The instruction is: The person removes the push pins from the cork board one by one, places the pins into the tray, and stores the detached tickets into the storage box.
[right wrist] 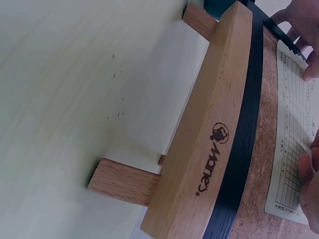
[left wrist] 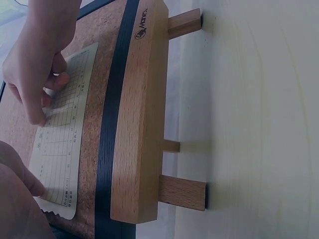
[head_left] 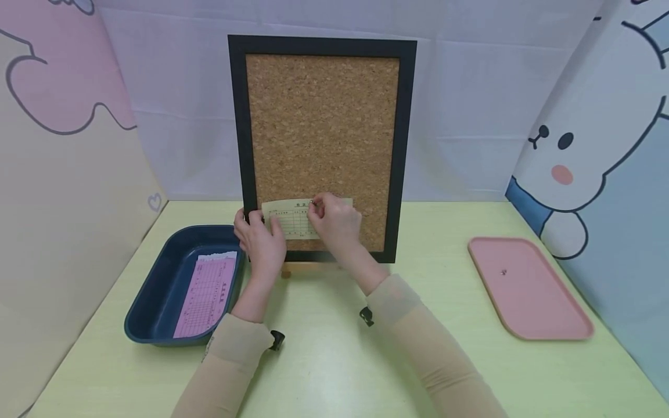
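Note:
A black-framed cork board [head_left: 324, 128] stands upright on a wooden base [right wrist: 204, 144]. Across its lower part lies a pale yellow printed slip [left wrist: 62, 144], with one ragged short edge at the left. My left hand [head_left: 263, 247] touches the slip's left end with the thumb, its other fingers resting at the frame's left edge. Near the slip's top edge, my right hand [head_left: 337, 226] pinches a tiny metallic thumbtack [head_left: 312, 202] between thumb and forefinger. How far the tack sits in the cork cannot be seen. The right hand covers the slip's right part in the head view.
Left of the board stands a dark blue tray [head_left: 151, 290] holding pink printed slips [head_left: 208, 296]. A pink tray [head_left: 543, 307] at the right holds small metallic tacks [head_left: 503, 271]. Wooden feet [left wrist: 184, 191] stick out below the board onto the pale table [head_left: 324, 360].

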`<control>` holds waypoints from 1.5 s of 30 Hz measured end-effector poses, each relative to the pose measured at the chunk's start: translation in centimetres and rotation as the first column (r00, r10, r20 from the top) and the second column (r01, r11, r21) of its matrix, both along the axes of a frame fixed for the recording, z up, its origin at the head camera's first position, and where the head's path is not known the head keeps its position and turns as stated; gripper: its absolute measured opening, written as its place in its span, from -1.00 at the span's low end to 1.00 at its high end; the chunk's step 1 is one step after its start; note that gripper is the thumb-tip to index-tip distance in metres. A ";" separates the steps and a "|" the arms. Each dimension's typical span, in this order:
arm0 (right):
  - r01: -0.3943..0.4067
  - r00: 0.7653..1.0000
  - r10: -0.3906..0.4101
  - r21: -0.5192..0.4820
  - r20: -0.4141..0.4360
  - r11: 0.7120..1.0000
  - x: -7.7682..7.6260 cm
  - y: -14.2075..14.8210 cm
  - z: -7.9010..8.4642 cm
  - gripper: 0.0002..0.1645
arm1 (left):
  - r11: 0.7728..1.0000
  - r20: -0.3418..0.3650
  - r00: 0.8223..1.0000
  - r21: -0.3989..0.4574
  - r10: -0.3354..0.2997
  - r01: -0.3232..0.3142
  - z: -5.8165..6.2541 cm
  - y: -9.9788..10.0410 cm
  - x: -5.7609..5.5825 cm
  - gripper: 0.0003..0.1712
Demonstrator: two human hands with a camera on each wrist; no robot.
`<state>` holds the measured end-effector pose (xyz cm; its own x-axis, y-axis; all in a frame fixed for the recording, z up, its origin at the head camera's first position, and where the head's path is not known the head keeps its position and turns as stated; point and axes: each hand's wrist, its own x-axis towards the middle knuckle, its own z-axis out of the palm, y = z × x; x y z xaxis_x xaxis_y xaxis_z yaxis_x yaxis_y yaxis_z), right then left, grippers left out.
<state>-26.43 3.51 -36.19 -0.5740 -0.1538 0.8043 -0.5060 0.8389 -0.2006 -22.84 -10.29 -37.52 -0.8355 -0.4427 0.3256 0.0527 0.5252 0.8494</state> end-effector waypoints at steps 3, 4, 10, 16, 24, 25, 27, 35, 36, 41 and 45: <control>0.019 1.000 -0.019 0.030 -0.025 0.999 -0.1 -0.1 -0.1 -0.94 | 1.000 0.006 1.000 0.004 0.005 -0.005 0.0 0.0 0.0 -0.64; 0.023 0.999 -0.022 0.036 -0.033 0.999 -0.1 -0.1 -0.1 -0.94 | 1.000 0.008 1.000 0.007 0.006 -0.007 0.0 0.0 0.0 -0.64; 0.030 0.997 -0.025 0.063 -0.073 0.998 0.0 -0.3 -0.1 -0.95 | 1.000 0.007 1.000 0.020 0.013 -0.013 0.1 0.0 0.0 -0.65; 0.017 0.997 -0.011 0.079 -0.083 0.997 -0.2 -0.3 -0.2 -0.96 | 1.000 0.000 1.000 0.026 0.014 -0.014 0.0 0.0 0.1 -0.66; 0.000 0.994 0.011 0.111 -0.106 0.994 -0.3 -0.2 0.0 -0.94 | 0.995 -0.044 0.999 0.099 0.024 -0.020 -0.4 -0.1 -0.1 -0.68; -0.007 0.994 0.020 0.116 -0.107 0.993 -0.3 -0.2 0.0 -0.93 | 0.994 -0.049 0.998 0.109 0.030 -0.024 -0.4 -0.1 -0.1 -0.69; -0.021 0.993 0.036 0.130 -0.111 0.991 -0.3 -0.1 0.1 -0.93 | 0.991 -0.059 0.997 0.130 0.039 -0.031 -0.5 -0.2 -0.2 -0.71; -0.061 0.988 0.082 0.159 -0.131 0.985 -0.4 0.3 0.2 -0.94 | 0.982 -0.077 0.996 0.187 0.039 -0.024 -0.5 -0.3 -0.1 -0.73; -0.068 0.987 0.089 0.158 -0.132 0.985 -0.4 0.4 0.2 -0.94 | 0.982 -0.075 0.997 0.190 0.037 -0.022 -0.5 -0.3 -0.1 -0.74; -0.108 0.985 0.127 0.154 -0.117 0.982 -0.4 0.6 0.1 -0.97 | 0.982 -0.064 0.997 0.189 0.039 -0.027 -0.6 -0.5 -0.3 -0.73; -0.099 0.987 0.117 0.158 -0.106 0.982 -0.4 0.5 0.0 -0.95 | 0.982 -0.066 0.997 0.187 0.036 -0.023 -0.6 -0.5 -0.3 -0.72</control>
<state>-26.84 4.05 -36.15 -0.4527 -0.3355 0.8262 -0.6076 0.7942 -0.0105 -23.14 -10.76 -38.14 -0.7999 -0.5248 0.2911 0.1011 0.3602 0.9274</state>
